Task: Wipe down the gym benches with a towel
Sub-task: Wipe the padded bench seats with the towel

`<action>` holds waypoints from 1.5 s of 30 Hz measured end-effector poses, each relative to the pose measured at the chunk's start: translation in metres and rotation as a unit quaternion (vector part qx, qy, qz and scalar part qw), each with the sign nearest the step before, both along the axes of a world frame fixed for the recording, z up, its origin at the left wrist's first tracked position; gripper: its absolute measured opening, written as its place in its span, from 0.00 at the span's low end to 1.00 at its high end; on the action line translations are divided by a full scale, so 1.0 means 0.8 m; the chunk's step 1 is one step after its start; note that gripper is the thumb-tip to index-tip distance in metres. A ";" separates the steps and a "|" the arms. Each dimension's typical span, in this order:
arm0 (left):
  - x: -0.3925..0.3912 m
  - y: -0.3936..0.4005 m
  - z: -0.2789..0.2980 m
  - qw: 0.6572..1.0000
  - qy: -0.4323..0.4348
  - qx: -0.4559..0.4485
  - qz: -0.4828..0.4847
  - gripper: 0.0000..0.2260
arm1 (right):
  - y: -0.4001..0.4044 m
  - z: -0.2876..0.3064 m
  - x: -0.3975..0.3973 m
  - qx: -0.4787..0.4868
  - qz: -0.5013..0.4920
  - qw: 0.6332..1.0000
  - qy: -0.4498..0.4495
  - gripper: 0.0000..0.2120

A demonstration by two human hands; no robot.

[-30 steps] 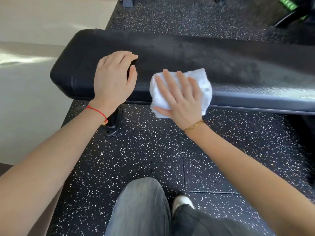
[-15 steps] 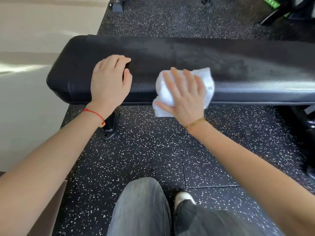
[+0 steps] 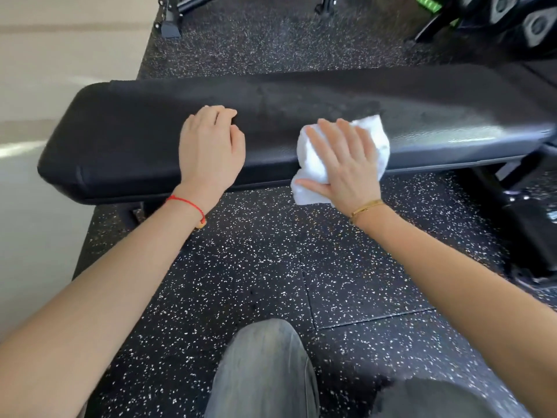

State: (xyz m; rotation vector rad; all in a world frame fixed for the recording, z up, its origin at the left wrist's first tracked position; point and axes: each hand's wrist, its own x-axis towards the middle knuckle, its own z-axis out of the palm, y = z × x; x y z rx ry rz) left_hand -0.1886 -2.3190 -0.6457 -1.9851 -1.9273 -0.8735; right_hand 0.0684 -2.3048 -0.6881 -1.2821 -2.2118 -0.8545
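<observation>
A long black padded gym bench (image 3: 126,137) runs across the view from left to right. My right hand (image 3: 343,164) presses a crumpled white towel (image 3: 381,140) against the bench's near edge, thumb tucked under the cloth's lower part. My left hand (image 3: 211,149) lies flat on the pad to the left of the towel, fingers curled together, holding nothing. A duller streaked band shows on the pad's top behind both hands.
Black speckled rubber floor (image 3: 256,267) lies under the bench. The bench's frame and foot (image 3: 530,212) stand at the right. Black equipment legs (image 3: 171,25) and dumbbells (image 3: 536,22) are at the back. Pale flooring (image 3: 36,86) lies to the left. My knees (image 3: 265,372) are below.
My right hand has slid the towel a little to the right along the bench's near edge. The view has tilted up and shifted. My left hand stays on the pad.
</observation>
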 end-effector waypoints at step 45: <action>0.192 0.045 0.011 0.995 0.030 -0.051 0.076 0.21 | 0.056 -0.018 0.156 0.148 0.062 0.986 0.047 0.32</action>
